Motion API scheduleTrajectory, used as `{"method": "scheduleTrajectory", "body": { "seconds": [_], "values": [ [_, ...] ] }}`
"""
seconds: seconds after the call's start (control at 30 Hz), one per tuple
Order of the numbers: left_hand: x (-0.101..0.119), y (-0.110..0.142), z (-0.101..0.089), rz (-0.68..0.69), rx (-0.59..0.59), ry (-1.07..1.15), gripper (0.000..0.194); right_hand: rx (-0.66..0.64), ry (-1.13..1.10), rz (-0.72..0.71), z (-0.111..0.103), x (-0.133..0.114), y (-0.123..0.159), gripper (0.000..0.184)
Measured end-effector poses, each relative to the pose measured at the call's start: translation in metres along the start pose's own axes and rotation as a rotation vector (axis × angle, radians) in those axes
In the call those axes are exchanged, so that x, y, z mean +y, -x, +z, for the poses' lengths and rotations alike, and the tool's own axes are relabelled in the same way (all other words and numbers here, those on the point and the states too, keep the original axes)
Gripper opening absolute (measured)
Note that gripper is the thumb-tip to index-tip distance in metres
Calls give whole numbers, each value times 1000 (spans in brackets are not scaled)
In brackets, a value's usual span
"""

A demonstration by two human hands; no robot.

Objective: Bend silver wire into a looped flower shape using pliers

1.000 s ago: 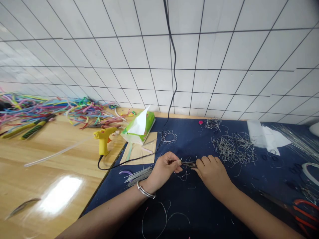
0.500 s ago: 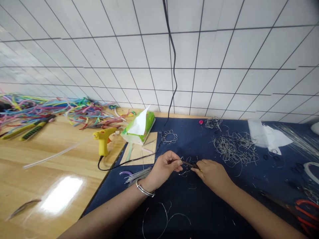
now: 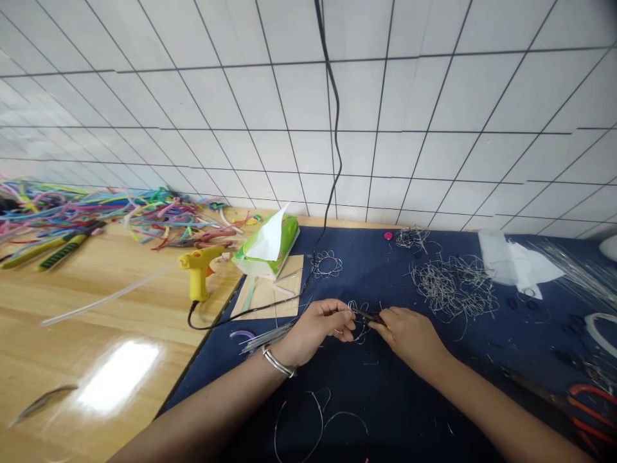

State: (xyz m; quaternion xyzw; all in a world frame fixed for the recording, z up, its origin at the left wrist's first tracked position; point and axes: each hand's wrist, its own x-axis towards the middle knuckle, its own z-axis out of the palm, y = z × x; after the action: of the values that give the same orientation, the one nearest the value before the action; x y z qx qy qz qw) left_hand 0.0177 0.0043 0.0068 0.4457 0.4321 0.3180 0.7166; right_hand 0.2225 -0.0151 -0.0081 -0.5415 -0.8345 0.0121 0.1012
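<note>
My left hand [image 3: 322,328], with a silver bangle on the wrist, pinches a small piece of looped thin wire [image 3: 357,316] over the dark blue mat [image 3: 385,399]. My right hand [image 3: 409,334] is closed round small dark pliers [image 3: 369,316] whose tip meets the wire between the two hands. A finished flower-shaped wire loop [image 3: 328,264] lies further back on the mat.
A heap of tangled wire [image 3: 453,288] lies right of my hands. A yellow glue gun [image 3: 198,272], its black cord, a green tissue pack [image 3: 270,244] and cardboard sit left. Coloured tubes [image 3: 96,215] crowd the wooden table's far left. Red-handled scissors [image 3: 590,405] lie at the right edge.
Both hands stayed in place, working the wire; the wire piece rose slightly and turned between my fingers.
</note>
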Motion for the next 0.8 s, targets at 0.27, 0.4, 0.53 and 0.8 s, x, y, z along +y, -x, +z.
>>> {"method": "scheduleTrajectory", "body": {
  "seconds": [0.27,0.4,0.53,0.8],
  "values": [
    [-7,-1,1,92,67,-99,17,-9,-1,1,-1,-4,1,28],
    [-9,-1,2,98,100,-129,17,7,18,-10,-2,-6,1,29],
    [-6,0,4,105,114,-151,18,54,72,-28,-5,-7,1,28],
    [-10,1,6,182,150,-243,16,112,188,-21,-11,-12,3,20]
  ]
}}
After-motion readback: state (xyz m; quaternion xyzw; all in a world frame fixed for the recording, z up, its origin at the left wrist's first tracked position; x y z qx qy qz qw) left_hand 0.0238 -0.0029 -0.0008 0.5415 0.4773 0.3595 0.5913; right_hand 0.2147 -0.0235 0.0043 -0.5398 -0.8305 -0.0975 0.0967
